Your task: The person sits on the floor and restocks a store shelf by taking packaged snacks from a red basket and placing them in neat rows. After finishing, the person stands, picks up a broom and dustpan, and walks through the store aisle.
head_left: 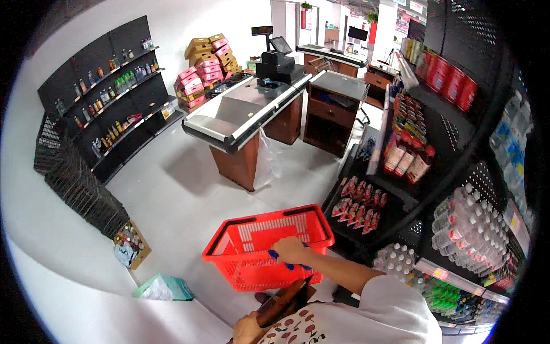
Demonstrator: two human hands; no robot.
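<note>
While the right hand (289, 250) is clenched around the blue-gripped handle of the red plastic shopping basket (269, 243), the basket hangs at the person's near side above the pale tiled floor (172, 189), carried level so its open top faces up; nothing shows through its mesh walls. The left hand (247, 329) sits low at the near edge, closed on a flat reddish-brown object (283, 304) held tight to the chest, perhaps a wallet or a phone case, I cannot tell which. To the right, dark metal shelves (452, 132) hold rows of clear water bottles (470, 229), red snack packets (358, 203) and red canisters (450, 77), all faced outward so they can be picked from the aisle. Farther off stands a checkout surface with a steel top and wooden base (246, 114), a black till (278, 63) on it. At far left, wall shelves (109, 97) carry small bottles, and stacked black wire baskets (80, 183) wait near them
</note>
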